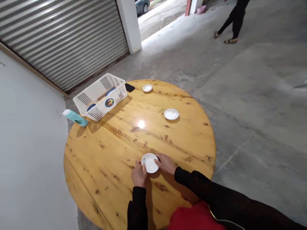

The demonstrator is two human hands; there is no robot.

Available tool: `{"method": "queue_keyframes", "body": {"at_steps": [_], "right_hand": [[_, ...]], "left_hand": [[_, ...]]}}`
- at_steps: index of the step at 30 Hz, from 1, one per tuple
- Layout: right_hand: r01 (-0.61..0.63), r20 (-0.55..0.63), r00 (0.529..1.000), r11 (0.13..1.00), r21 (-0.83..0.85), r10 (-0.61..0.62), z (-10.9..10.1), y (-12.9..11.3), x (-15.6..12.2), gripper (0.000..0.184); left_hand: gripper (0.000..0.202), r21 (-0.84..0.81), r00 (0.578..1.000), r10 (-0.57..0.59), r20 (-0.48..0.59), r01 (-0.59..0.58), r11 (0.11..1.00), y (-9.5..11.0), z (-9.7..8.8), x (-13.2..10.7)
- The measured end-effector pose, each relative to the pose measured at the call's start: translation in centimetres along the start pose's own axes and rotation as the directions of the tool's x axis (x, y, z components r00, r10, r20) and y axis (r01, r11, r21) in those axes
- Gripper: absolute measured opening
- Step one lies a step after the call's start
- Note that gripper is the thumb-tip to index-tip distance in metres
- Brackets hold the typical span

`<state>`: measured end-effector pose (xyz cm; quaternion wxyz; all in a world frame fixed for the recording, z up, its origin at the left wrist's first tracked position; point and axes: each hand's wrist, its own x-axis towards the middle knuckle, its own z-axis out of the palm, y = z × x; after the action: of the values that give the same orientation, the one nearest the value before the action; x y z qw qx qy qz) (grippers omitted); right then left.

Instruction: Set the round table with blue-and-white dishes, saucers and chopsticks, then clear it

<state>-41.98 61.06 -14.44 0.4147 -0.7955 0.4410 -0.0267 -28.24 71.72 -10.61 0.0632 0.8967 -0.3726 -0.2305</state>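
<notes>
Between my two hands is a small white plate with a faint green mark near its left rim, close to the near side of the round wooden table. My left hand grips the plate's left edge, thumb on top. On the opposite rim my right hand pinches the edge, its thumb over the inside. Farther back lie two more white plates, one right of centre and a smaller-looking one by the far edge. Whether the held plate touches the table I cannot tell.
At the table's back left stands a white plastic basket with blue-patterned items inside. Beside it are a black phone and a light-blue bottle. A white wall runs along the left. A person in dark trousers is walking across the concrete floor.
</notes>
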Motion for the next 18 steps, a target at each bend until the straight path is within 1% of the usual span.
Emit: {"method": "queue_keyframes", "body": {"at_steps": [2, 6, 9, 11, 13, 16, 18], "right_hand": [[-0.004, 0.007, 1.000, 1.000, 0.004, 0.004, -0.1, 0.2, 0.1, 0.022], [-0.012, 0.014, 1.000, 1.000, 0.012, 0.012, -0.2, 0.3, 0.3, 0.023], [-0.008, 0.013, 1.000, 1.000, 0.026, 0.008, 0.0, 0.3, -0.2, 0.024], [-0.004, 0.010, 1.000, 0.999, 0.041, 0.004, 0.3, 0.5, -1.3, 0.025], [-0.004, 0.008, 1.000, 0.998, 0.058, 0.004, 0.7, 1.0, -3.0, 0.027], [-0.015, 0.003, 1.000, 0.996, 0.086, 0.015, 1.2, 2.4, -6.3, 0.030], [-0.025, -0.005, 1.000, 0.995, 0.100, 0.026, 1.5, 3.5, -8.6, 0.034]], "left_hand": [[0.018, -0.047, 1.000, 0.013, 0.002, -0.013, 0.999, -0.2, 0.4, 0.1], [0.018, -0.229, 0.999, 0.043, 0.012, -0.039, 0.973, -0.4, 1.4, 0.5], [0.019, -0.282, 0.999, 0.040, 0.002, -0.038, 0.959, -0.5, 1.9, 0.1], [0.018, -0.314, 0.999, 0.045, -0.002, -0.043, 0.949, -0.8, 2.2, -1.0], [0.014, -0.366, 0.998, 0.066, 0.007, -0.059, 0.929, -1.2, 2.7, -2.7], [0.012, -0.448, 0.993, 0.105, 0.051, -0.071, 0.891, -1.7, 3.9, -5.4], [0.012, -0.480, 0.987, 0.130, 0.090, -0.071, 0.874, -1.6, 5.0, -7.1]]}}
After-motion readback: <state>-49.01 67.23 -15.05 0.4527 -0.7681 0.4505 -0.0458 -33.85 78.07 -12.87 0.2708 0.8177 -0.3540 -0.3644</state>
